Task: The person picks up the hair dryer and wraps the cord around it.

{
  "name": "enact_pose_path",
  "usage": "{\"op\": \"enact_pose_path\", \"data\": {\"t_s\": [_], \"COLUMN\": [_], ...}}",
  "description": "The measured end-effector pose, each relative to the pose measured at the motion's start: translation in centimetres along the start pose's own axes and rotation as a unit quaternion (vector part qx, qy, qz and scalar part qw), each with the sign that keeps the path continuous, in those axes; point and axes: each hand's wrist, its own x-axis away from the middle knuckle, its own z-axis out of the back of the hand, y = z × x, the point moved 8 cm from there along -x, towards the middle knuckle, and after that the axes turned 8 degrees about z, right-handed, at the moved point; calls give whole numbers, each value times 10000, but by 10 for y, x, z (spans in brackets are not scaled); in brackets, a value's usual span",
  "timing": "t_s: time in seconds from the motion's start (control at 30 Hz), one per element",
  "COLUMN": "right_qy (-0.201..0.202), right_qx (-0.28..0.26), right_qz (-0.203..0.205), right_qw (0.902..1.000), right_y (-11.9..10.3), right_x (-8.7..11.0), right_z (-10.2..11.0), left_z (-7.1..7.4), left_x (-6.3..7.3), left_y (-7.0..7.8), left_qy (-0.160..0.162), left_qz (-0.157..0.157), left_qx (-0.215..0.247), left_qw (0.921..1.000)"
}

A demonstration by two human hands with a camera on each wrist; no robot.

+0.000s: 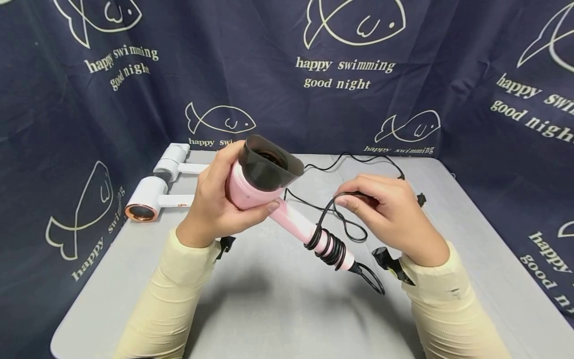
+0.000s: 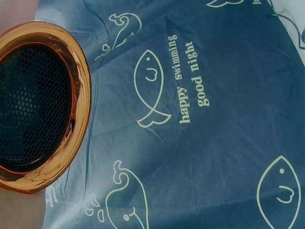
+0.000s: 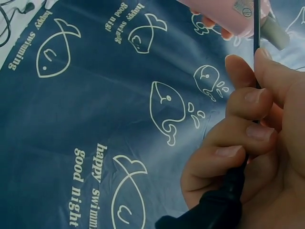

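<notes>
My left hand [image 1: 215, 194] grips a pink hair dryer [image 1: 291, 214] by its barrel, thumb across the front. A dark flared nozzle [image 1: 273, 164] points up toward the head camera; the copper-ringed rear grille [image 2: 82, 95] fills the left edge of the left wrist view. The handle slants down to the right, with several turns of black cord [image 1: 333, 249] wound round its lower end. My right hand [image 1: 390, 209] pinches the cord between thumb and forefinger, right of the handle. In the right wrist view its other fingers curl in, and a dark plug [image 3: 217, 205] shows beneath them.
Two white hair dryers [image 1: 145, 197] lie at the table's back left, one with a copper ring. Black cord [image 1: 358, 155] loops across the back of the grey table [image 1: 269, 319]. Navy curtains [image 1: 278, 60] with fish prints enclose the back and sides.
</notes>
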Motion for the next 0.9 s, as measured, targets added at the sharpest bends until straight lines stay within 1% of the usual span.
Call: {"op": "enact_pose_path", "data": {"t_s": [0.07,0.23,0.4,0.57,0.67,0.8,0.9], "right_qy": [-13,-112,-212,-475,-645,-782,-841], "right_qx": [19,-130,-278,-402,-447,-459,-510], "right_qz": [-22,-123,-221,-321,-459,-608,-678], "right_qw": [10000,9998,9991,9975,9959,9940,9928], "right_y": [2,7,11,12,14,16,18], "right_x": [1,3,4,6,7,8,9], "right_z": [-1,-7,-11,-18,-22,-26,-30], "left_z": [0,0,1,2,3,5,7], "left_x": [-1,-2,-4,-5,-6,-7,-7], "left_y": [2,6,9,11,15,19,20], "left_qy": [-25,-68,-15,108,223,363,525], "left_qz": [0,0,-28,-1,-29,-91,-91], "left_qx": [179,572,872,1042,1103,1264,1266], "left_qw": [9998,9983,9962,9945,9936,9913,9905]}}
